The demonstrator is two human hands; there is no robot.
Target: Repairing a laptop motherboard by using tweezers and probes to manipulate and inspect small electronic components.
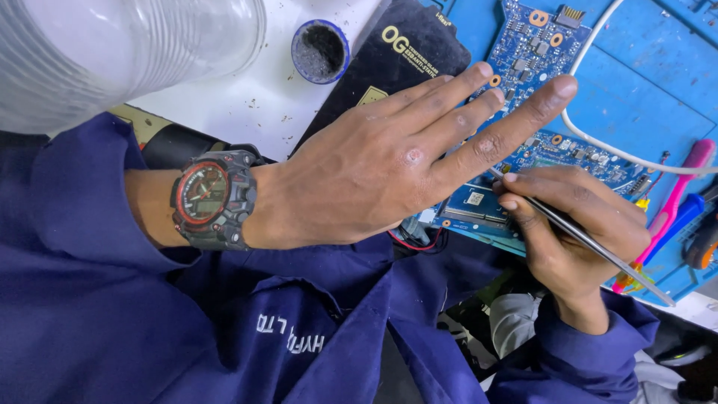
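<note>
Clear ribbed plastic, a stack of disposable cups [127, 52], fills the upper left, close to the lens. Below it, a black wristwatch with a red-ringed dial [213, 199] sits on the left wrist, above a navy blue work sleeve [75, 247]. The left hand [374, 168] is open and flat, fingers extended and spread, lying across the near edge of a blue printed circuit board [535, 45] crowded with small components; it grips nothing. Behind the hand: a small round blue-rimmed tin of dark paste [320, 51] on the white surface, and beside it a flat black rectangular package [404, 52]. The right hand [572, 232] is closed in a pen grip on a thin silver metal tweezer [591, 243], tip at the board's lower edge. White cable [598, 142] crosses the blue work mat [658, 82]; a pink plastic tool [684, 176] lies at far right.
</note>
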